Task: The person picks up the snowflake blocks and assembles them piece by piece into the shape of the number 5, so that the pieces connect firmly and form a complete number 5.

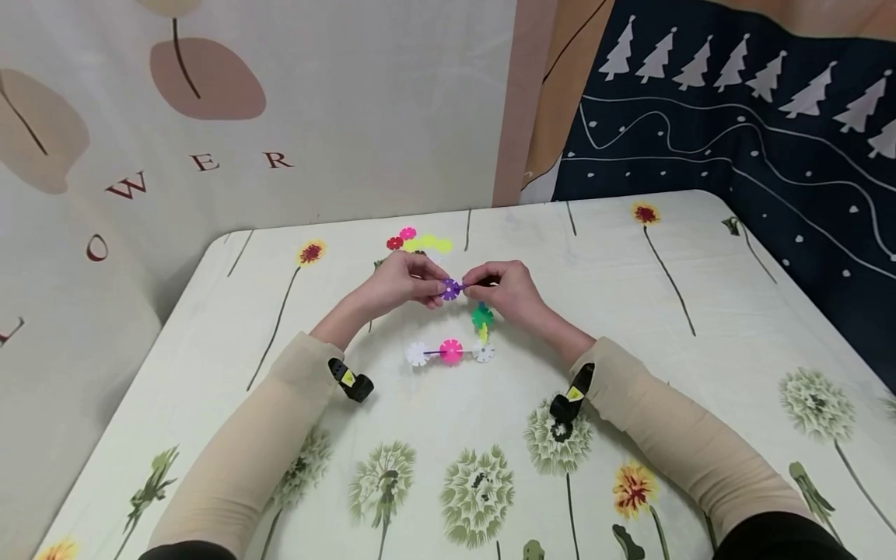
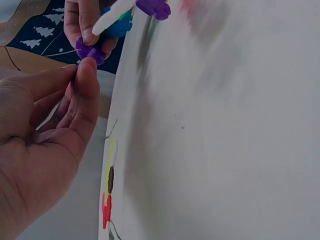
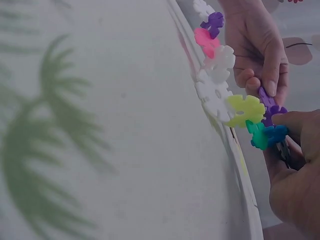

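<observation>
My left hand (image 1: pixel 406 281) pinches a purple snowflake disc (image 1: pixel 450 289) between thumb and fingertips. Facing it, my right hand (image 1: pixel 509 289) grips the end of a chain of notched plastic discs, right beside that purple disc. In the right wrist view a blue disc (image 3: pixel 276 134) and a green disc (image 3: pixel 257 135) sit by the right thumb, followed by a yellow disc (image 3: pixel 245 111). The chain bends below the hands through a white disc (image 1: pixel 483 352) and a pink disc (image 1: pixel 451 351) to another white disc (image 1: pixel 418 354). Fingers partly hide the joint between the hands.
Loose discs lie behind the left hand on the table: a red disc (image 1: pixel 395 243), a pink disc (image 1: pixel 408 232) and yellow discs (image 1: pixel 439 244). A flower-printed cloth (image 1: pixel 392 420) covers the table. Hanging fabric (image 1: pixel 385 117) stands along the back edge.
</observation>
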A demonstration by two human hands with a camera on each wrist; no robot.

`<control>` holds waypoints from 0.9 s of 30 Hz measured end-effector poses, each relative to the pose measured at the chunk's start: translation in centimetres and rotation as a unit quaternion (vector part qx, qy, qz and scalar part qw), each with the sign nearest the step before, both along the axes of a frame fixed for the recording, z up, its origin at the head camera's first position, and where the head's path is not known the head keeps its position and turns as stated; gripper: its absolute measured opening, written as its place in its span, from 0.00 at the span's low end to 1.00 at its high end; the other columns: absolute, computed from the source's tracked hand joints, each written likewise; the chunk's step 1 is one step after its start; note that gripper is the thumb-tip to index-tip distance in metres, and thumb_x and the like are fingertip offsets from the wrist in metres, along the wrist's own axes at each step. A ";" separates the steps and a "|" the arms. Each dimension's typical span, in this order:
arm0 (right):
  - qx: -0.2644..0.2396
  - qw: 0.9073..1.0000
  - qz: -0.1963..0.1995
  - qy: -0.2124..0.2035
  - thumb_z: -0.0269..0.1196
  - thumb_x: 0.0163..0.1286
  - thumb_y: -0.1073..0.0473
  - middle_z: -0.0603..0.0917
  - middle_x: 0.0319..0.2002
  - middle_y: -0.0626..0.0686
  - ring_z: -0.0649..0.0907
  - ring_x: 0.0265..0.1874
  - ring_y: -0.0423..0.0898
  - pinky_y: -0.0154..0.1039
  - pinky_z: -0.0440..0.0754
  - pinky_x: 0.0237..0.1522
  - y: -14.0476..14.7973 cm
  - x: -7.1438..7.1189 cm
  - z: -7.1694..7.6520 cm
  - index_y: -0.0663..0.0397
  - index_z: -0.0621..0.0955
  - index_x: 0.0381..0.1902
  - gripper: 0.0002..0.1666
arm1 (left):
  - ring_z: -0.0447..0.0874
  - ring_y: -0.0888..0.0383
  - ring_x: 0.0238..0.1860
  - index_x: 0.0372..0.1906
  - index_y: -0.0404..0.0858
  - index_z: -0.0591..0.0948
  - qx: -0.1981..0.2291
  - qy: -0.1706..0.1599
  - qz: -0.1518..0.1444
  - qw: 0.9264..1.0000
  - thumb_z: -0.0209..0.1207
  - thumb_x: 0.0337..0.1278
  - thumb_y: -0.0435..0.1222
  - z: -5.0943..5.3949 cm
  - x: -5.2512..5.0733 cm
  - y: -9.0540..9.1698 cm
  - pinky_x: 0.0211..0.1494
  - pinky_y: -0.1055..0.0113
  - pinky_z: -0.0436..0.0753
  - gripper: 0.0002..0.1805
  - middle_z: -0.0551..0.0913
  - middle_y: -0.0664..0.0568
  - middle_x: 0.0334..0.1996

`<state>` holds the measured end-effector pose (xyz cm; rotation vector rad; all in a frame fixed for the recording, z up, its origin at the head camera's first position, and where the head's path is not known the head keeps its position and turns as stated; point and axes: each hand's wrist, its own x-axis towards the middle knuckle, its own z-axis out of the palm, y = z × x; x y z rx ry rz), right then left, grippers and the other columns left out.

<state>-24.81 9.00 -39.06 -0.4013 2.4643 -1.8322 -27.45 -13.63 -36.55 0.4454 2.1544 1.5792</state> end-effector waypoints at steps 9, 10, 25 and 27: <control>0.013 1.000 0.012 0.006 0.72 0.65 0.69 0.89 0.42 0.57 0.87 0.42 0.51 0.35 0.84 0.42 -0.1 0.0 -0.1 0.64 0.89 0.41 0.07 | 0.88 0.51 0.33 0.48 0.25 0.82 0.006 -0.006 0.013 1.000 0.64 0.65 0.25 -0.2 0.1 -0.4 0.44 0.56 0.89 0.09 0.85 0.37 0.39; 0.015 1.000 0.013 0.007 0.72 0.65 0.68 0.89 0.42 0.57 0.87 0.43 0.51 0.35 0.84 0.42 -0.1 0.0 -0.1 0.64 0.89 0.42 0.08 | 0.88 0.51 0.33 0.48 0.25 0.82 0.009 -0.008 0.015 1.000 0.64 0.65 0.25 -0.2 0.1 -0.4 0.44 0.56 0.89 0.09 0.85 0.37 0.39; 0.035 0.998 0.045 -0.014 0.76 0.61 0.67 0.87 0.47 0.57 0.85 0.46 0.51 0.39 0.84 0.51 -0.8 -0.1 -0.3 0.62 0.86 0.51 0.20 | 0.88 0.52 0.33 0.48 0.24 0.83 0.024 -0.038 0.033 0.998 0.64 0.66 0.25 -0.7 0.4 -0.7 0.43 0.59 0.89 0.09 0.86 0.37 0.39; 0.054 0.997 0.049 -0.010 0.77 0.60 0.65 0.88 0.47 0.56 0.85 0.47 0.50 0.40 0.83 0.52 -0.8 -0.2 -0.2 0.61 0.86 0.51 0.21 | 0.88 0.53 0.33 0.48 0.24 0.82 0.023 -0.041 0.033 0.998 0.64 0.66 0.25 -0.7 0.4 -0.9 0.43 0.59 0.89 0.09 0.86 0.37 0.39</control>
